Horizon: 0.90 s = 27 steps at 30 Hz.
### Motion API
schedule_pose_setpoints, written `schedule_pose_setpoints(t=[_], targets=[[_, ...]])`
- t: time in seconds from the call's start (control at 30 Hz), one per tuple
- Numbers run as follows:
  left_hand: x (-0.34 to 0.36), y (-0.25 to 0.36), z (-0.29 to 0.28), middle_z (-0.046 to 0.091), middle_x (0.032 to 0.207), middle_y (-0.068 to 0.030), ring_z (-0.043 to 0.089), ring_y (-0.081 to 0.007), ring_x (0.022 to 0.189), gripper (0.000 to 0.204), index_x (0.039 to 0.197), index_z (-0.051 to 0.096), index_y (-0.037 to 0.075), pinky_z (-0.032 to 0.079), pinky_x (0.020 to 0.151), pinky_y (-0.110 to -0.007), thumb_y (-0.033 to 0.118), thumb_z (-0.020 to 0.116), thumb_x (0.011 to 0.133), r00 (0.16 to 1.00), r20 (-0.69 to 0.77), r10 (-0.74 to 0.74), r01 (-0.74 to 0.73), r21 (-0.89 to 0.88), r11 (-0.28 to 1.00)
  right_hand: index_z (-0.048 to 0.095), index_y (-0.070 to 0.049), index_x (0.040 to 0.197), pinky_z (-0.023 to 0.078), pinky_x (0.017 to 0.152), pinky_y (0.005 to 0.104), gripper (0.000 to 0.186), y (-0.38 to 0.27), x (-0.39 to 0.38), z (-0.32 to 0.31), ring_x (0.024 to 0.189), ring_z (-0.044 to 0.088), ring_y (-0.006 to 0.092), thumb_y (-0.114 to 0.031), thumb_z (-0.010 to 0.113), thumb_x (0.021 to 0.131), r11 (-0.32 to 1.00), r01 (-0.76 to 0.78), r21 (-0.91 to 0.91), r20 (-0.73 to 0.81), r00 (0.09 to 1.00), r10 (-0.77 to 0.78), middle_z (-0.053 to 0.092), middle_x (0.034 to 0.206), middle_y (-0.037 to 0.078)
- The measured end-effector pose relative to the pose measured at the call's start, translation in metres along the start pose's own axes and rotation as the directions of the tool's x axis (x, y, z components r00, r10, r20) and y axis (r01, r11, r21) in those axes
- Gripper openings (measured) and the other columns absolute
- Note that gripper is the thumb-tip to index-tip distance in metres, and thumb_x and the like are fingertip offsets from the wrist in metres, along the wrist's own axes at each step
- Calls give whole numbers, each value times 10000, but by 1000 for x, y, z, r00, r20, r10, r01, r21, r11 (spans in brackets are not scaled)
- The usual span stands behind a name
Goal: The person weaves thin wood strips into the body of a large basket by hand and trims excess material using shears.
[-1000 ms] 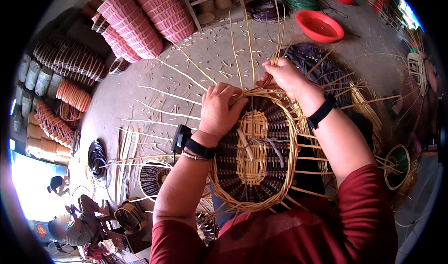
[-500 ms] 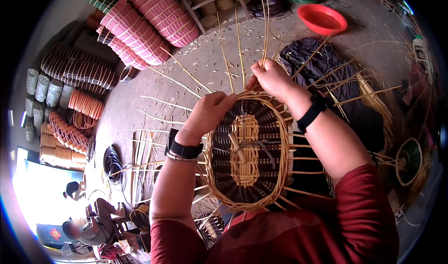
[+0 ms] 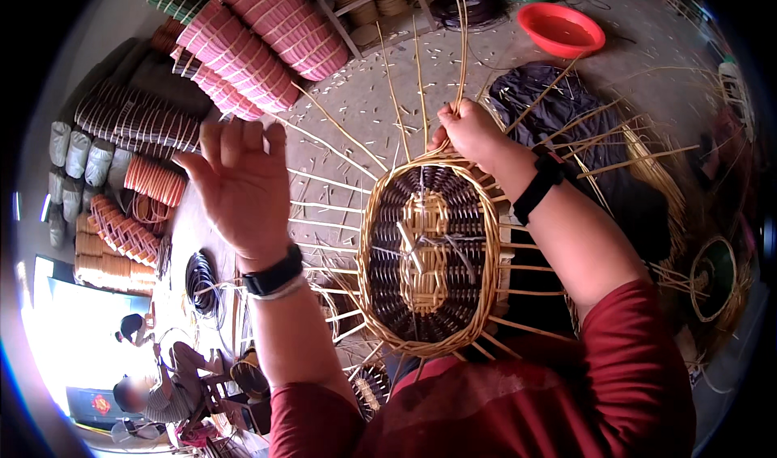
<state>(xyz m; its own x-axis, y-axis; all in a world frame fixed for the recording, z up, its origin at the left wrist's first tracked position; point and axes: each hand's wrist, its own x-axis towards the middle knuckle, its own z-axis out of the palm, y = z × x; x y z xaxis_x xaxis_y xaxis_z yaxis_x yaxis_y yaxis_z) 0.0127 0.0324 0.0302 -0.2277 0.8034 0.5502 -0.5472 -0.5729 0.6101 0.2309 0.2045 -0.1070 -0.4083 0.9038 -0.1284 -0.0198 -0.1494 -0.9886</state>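
Note:
An oval wicker basket (image 3: 427, 328) with dark brown sides, a pale rim and a pale woven centre lies in front of my body. Long pale willow rods stick out all round its rim. At the far edge of the rim my right hand (image 3: 469, 133) is closed around a few upright willow rods (image 3: 462, 61). Off to the left, my left hand (image 3: 243, 191) is raised clear of the basket, palm showing, its fingers apart and bent at the tips, holding nothing. A short pale stick (image 3: 409, 246) and grey ties lie across the basket's middle.
Stacked pink baskets (image 3: 243, 53) stand at far left, with dark baskets (image 3: 133, 118) nearer. A red basin (image 3: 560, 29) and dark cloth (image 3: 550, 102) lie at far right. A coil of dark cane (image 3: 202, 282) is on the floor at left. Another person (image 3: 166, 389) sits at lower left.
My left hand has let go of the basket's rim and swung up and left, its fingers spreading. My right hand keeps its grip on the rods almost in place.

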Motion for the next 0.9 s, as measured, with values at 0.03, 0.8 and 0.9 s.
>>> schedule_pose_setpoints(t=[0.03,0.8,0.9], targets=[[10,9,4,661,1047,-9,600,-172,985,388,1209,667,121,450,1046,-403,480,545,1123,997,75,-11,-5,209,978,541,13,1121,597,672,377,145,1,1,-1,736,773,253,-126,502,1139,1000,-7,25,2,1000,7,738,820,150],[-52,-137,-80,734,999,-144,726,-321,954,201,1147,795,66,556,849,-404,200,732,1010,957,-2,-290,-10,999,-42,766,-13,940,599,802,389,412,-76,-102,-44,826,736,268,-404,680,1035,103,429,-898,206,614,-762,761,917,134],[-47,-143,-75,725,988,-155,707,-377,977,197,1095,798,82,556,859,-460,237,722,999,955,-35,-294,38,999,3,715,-15,848,606,662,448,359,-82,-92,-24,681,754,269,-297,661,1063,660,338,-671,212,940,-267,736,708,109]])
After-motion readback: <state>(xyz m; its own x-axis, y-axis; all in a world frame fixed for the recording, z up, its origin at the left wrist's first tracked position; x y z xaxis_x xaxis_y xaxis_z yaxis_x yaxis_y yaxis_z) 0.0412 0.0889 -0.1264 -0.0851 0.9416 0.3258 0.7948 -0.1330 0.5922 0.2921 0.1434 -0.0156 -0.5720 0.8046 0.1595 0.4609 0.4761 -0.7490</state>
